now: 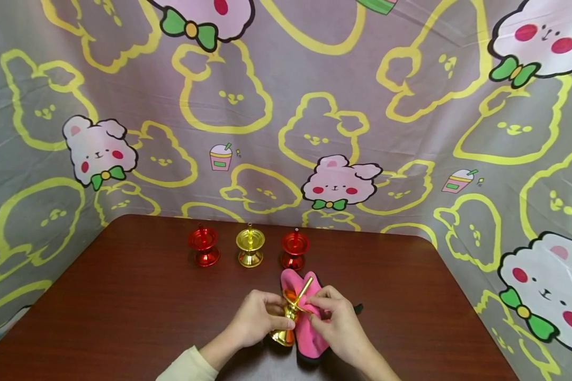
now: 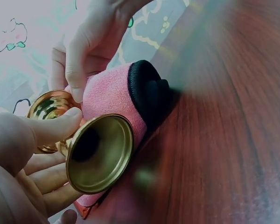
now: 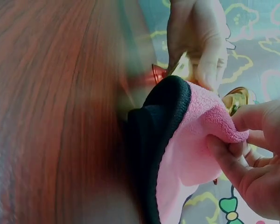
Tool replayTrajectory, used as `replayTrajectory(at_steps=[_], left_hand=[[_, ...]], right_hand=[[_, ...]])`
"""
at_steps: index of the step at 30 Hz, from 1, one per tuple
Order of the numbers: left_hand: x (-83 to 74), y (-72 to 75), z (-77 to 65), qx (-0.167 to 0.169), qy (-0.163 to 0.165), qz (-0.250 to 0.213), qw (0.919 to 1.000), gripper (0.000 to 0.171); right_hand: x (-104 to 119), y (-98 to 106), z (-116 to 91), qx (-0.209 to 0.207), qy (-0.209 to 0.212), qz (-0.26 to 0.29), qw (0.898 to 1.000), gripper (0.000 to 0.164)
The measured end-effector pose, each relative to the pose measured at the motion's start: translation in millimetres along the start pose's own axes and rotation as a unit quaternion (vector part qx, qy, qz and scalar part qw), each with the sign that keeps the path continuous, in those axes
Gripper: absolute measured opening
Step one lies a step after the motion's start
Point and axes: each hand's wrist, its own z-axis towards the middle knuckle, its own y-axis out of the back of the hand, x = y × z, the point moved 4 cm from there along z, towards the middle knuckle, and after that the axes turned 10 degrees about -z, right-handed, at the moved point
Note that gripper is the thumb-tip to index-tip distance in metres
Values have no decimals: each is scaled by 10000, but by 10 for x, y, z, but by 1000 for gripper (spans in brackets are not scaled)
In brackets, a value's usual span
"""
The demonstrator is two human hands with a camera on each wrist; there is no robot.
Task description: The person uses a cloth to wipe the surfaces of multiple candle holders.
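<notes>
A shiny gold candle holder (image 1: 283, 337) leans to the right at the front of the table, its spike pointing up and right. My left hand (image 1: 253, 320) grips it round the narrow stem; the left wrist view shows the hollow underside of its base (image 2: 102, 154). Against its dish lies a pink fleecy cloth (image 1: 309, 338) with thick black edging (image 3: 167, 135). My right hand (image 1: 341, 321) pinches a fold of this cloth between thumb and fingers, at the dish's right rim. The cloth hides part of the dish in the right wrist view.
Behind the hands stand a red candle holder (image 1: 205, 255) on the left, a gold one (image 1: 250, 256) in the middle and another red one (image 1: 293, 259) on the right. They rest upright on the dark brown table (image 1: 386, 275). A patterned curtain (image 1: 267, 79) hangs round the table.
</notes>
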Motion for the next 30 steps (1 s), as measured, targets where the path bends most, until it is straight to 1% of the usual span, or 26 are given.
replayTrajectory(at_steps=[3,7,14,17,21,24,26,27,28,30], left_hand=[[-15,10,-3,-201,-12,547,9983,27],[-35,21,-5,-422,-84,1211,9917,29],[-66,31,2,-640,-215,1896,9795,32],[-80,25,13,-747,-278,2241,9713,34],[-104,7,22,-832,-368,2674,9593,33],[-123,-8,15,-865,-435,2873,9529,32],[-134,-17,6,-870,-470,2920,9513,31],[-138,-20,2,-863,-478,2904,9518,31],[-140,-20,-2,-843,-493,2854,9534,31],[-149,-18,-5,-790,-525,2666,9591,31]], right_hand=[[21,-13,-8,-44,-6,-95,9999,28],[44,-28,-19,-134,-65,-174,9997,29],[97,-60,-38,-408,-54,-376,9984,32],[117,-65,-40,-429,-160,-485,9978,32],[132,-58,-44,-304,-317,-603,9972,30],[130,-51,-46,-210,-385,-566,9974,29],[120,-41,-45,-191,-416,-487,9978,30],[112,-33,-44,-177,-439,-444,9979,30],[106,-24,-40,-177,-458,-393,9980,30],[86,0,-30,-147,-561,-221,9981,30]])
